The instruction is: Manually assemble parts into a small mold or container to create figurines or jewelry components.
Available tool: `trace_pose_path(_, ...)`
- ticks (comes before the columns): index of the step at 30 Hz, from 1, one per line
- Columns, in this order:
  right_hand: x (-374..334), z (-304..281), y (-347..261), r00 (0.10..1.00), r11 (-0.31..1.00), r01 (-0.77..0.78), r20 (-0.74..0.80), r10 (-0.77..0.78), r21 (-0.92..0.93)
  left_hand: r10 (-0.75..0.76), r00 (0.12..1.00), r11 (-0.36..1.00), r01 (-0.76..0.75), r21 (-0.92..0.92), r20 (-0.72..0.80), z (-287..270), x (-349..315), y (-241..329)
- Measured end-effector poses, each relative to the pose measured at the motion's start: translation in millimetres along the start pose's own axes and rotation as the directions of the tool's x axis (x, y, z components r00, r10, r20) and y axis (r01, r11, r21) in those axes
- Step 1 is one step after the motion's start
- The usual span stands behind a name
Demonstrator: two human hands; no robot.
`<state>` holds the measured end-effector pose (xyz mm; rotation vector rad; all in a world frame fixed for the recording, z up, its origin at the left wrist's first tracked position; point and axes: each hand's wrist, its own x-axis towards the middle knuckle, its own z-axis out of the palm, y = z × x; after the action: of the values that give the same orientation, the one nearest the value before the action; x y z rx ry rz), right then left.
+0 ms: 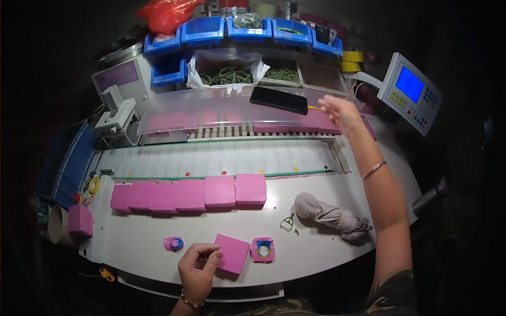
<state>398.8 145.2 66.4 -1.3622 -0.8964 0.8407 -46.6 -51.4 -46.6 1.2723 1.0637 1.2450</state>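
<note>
My left hand (pixel 198 266) rests at the table's front edge, its curled fingers touching the left side of a loose pink square block (pixel 232 252). My right hand (pixel 339 111) is stretched far forward with fingers apart and nothing in it, next to a black phone (pixel 279 99) that lies on a clear cover (pixel 221 108). Two small pink holders with blue inserts, the left holder (pixel 173 243) and the right holder (pixel 263 249), sit either side of the loose block. A row of pink blocks (pixel 190 194) lines the table behind them.
A white conveyor belt (pixel 221 158) runs across the middle. A knotted grey cloth (pixel 331 216) and a small wire clip (pixel 287 223) lie to the right. A control panel with a blue screen (pixel 411 92) stands at the right. Blue bins (pixel 247 29) and trays of green bands (pixel 227 76) sit at the back.
</note>
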Motion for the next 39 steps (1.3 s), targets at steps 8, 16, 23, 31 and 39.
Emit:
trace_pose_path(8,-181.5,36.1,11.6,0.944,0.951,0.128,0.327,-0.031,-0.281,0.393,0.885,0.731,-0.466,0.499,0.251,1.0,-1.6,17.5)
trace_pose_path(16,-310.2,64.3,41.2,0.737,0.683,0.599,0.621,-0.266,-0.418,0.265,0.912,0.649,-0.409,0.641,0.313,11.7,-13.6,9.8)
trace_pose_path(23,-336.3,107.3,57.4,0.610,0.582,0.757,0.639,-0.469,-0.296,0.117,0.976,0.957,-0.161,0.242,0.184,9.0,-21.9,2.0)
trace_pose_path(31,-346.9,114.7,73.8,0.567,0.419,0.823,0.592,-0.572,-0.384,0.049,0.998,0.999,-0.050,0.020,0.042,-1.0,-11.6,19.6)
trace_pose_path(39,-366.8,92.3,88.3,0.562,0.387,0.826,0.662,-0.497,-0.411,0.313,0.917,0.826,-0.391,0.405,0.248,-8.0,22.9,8.0)
